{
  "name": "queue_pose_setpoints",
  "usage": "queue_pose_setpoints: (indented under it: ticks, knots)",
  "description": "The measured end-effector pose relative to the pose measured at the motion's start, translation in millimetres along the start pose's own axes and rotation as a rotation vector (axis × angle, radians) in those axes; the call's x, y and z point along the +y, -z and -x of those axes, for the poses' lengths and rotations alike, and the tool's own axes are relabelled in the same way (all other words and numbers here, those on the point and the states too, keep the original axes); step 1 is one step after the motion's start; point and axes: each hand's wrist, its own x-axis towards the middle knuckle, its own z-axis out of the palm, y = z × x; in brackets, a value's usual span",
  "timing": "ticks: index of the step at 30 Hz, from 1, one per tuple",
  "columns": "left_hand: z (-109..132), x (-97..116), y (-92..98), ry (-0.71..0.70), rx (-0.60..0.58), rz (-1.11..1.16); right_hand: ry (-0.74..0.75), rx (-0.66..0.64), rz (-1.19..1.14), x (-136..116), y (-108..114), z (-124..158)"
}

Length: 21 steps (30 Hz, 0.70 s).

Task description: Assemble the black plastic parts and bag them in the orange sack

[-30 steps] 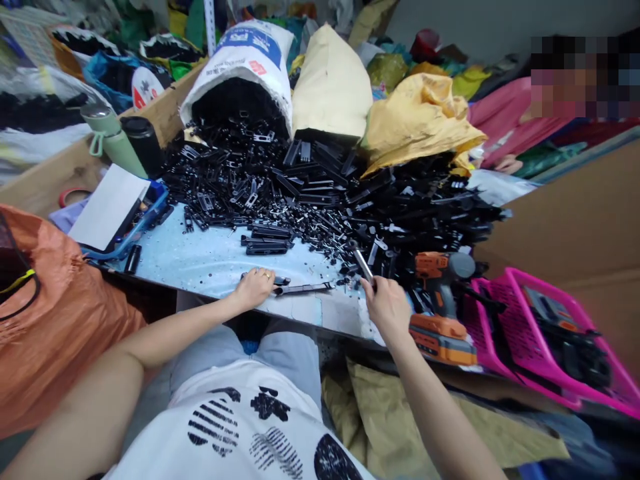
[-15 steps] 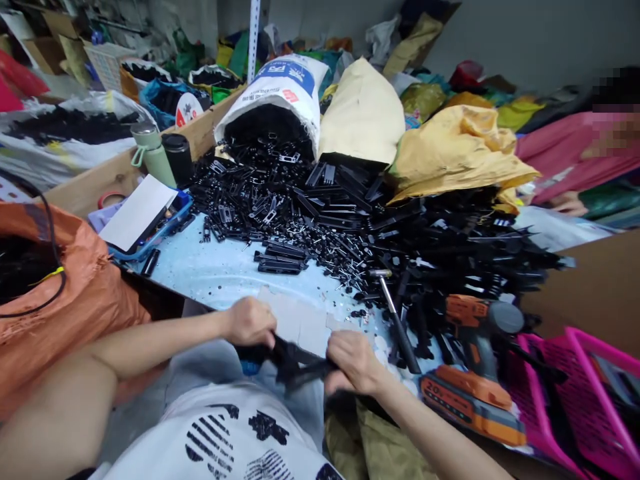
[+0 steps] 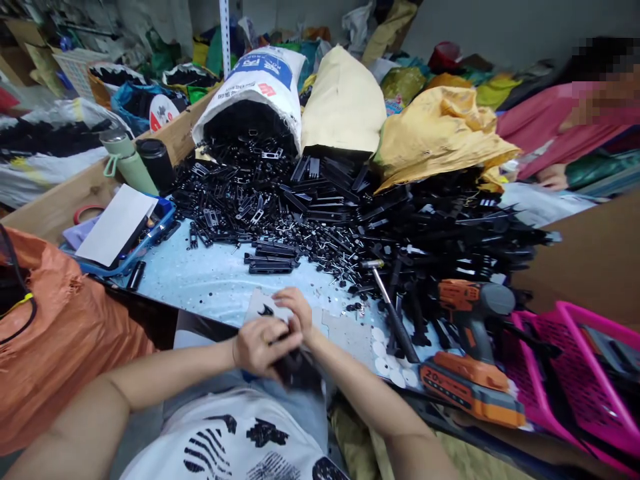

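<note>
My left hand (image 3: 263,345) is closed around a black plastic part (image 3: 301,371), which is blurred and partly hidden under the fingers. My right hand (image 3: 296,312) meets it from the other side, its curved fingers on the same part. A dark forked tip (image 3: 265,310) pokes out past the hands over a grey cardboard piece (image 3: 256,303). Just beyond lies a small stack of black plastic strips (image 3: 273,258) on the light blue table top (image 3: 193,283). A heap of small pins and black caps (image 3: 333,250) spreads beside that stack.
Right of my hands lie a hammer (image 3: 393,310), white discs (image 3: 387,363), an orange cordless drill (image 3: 473,360) and a pink basket (image 3: 537,373). Black parts (image 3: 440,230) spill from sacks behind. A blue tray (image 3: 107,268) and green bottle (image 3: 127,163) stand left; another person's hand (image 3: 553,177) shows far right.
My hands were apart, each gripping dark pieces; now they are together, further forward over the table's front edge. The view has shifted slightly.
</note>
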Motion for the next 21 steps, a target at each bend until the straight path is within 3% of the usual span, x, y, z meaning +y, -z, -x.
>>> queue_pose_setpoints:
  ticks: [2, 4, 6, 8, 11, 14, 18, 21]
  knots:
    - [7, -29, -4.4, 0.01, -0.132, -0.236, -0.024, -0.125, 0.097, 43, 8, -29]
    - [14, -52, -11.5, 0.028, -0.315, -0.359, -0.134, -0.371, 0.402, 78, 9, -49]
    - [18, -68, -18.5, 0.076, -0.471, -0.42, -0.257, -0.534, 0.651, 99, 2, -57]
    - [18, -81, -23.9, 0.122, -0.548, -0.444, -0.338, -0.58, 0.775, 109, -10, -59]
    - [8, -102, -31.3, 0.163, -0.575, -0.446, -0.369, -0.571, 0.807, 114, -21, -66]
    - [-9, -122, -39.7, 0.233, -0.59, -0.468, -0.372, -0.518, 0.771, 130, -12, -89]
    - [-21, -130, -40.2, 0.3, -0.513, -0.437, -0.491, -0.41, 0.918, 179, 19, -130]
    - [-22, -136, -25.0, 0.417, -0.391, -0.421, -0.574, -0.411, 1.012, 217, 28, -150]
